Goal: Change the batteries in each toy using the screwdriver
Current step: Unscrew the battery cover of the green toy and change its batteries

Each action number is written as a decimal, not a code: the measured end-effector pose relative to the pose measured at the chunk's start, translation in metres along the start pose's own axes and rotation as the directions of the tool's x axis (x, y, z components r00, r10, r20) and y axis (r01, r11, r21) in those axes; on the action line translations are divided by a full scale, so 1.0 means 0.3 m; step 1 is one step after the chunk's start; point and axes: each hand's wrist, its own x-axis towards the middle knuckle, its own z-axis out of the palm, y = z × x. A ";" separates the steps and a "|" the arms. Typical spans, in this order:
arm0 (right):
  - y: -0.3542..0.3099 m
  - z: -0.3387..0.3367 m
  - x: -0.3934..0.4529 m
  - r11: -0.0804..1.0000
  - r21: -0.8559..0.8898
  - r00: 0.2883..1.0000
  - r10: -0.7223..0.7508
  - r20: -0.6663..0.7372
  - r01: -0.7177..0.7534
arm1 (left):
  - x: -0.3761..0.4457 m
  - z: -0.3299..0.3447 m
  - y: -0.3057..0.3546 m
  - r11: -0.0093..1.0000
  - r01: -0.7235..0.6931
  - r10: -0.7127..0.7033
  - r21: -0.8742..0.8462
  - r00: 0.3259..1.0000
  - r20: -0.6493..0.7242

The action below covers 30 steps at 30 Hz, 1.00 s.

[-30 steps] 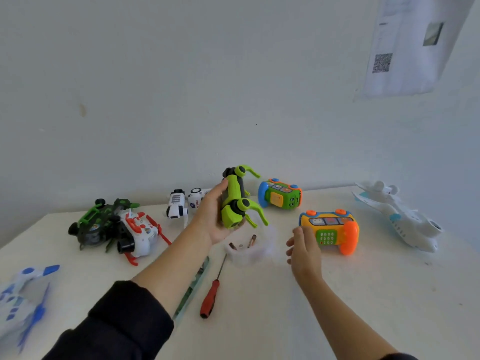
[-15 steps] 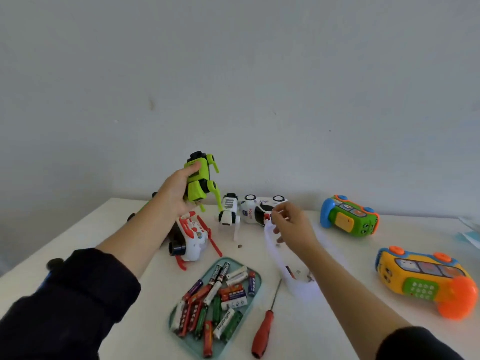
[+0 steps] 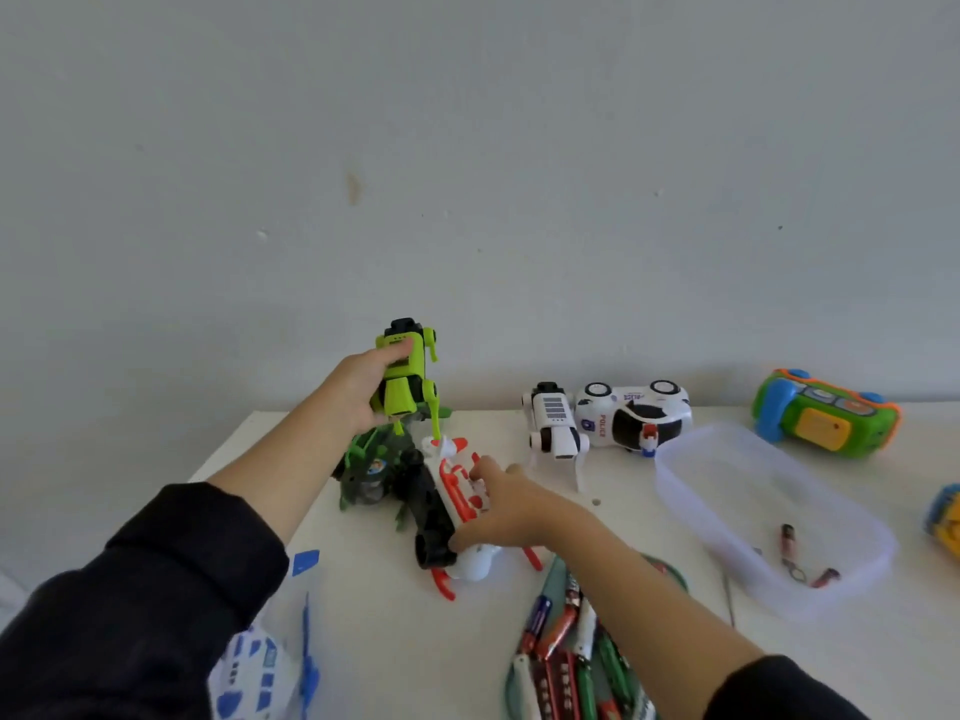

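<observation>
Now | left hand (image 3: 358,387) fingers hold lime toy (image 3: 408,379) | right hand (image 3: 498,504) fingers grip red-white toy (image 3: 457,491)

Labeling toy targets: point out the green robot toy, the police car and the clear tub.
green robot toy (image 3: 402,389): head view, on its lime body beside the left hand's fingers.
police car (image 3: 631,414): head view, on its white side panel.
clear tub (image 3: 727,550): head view, on its near rim.

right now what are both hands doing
Left hand: grips the lime-green plastic robot toy, lifted.
Right hand: grasps the white-and-red plastic toy on the table.
</observation>
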 end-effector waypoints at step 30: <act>0.430 -0.451 0.047 0.717 -0.382 0.769 0.334 -0.546 -0.583 | 0.297 0.034 -0.184 0.960 0.177 -0.175 0.219 0.984 -0.029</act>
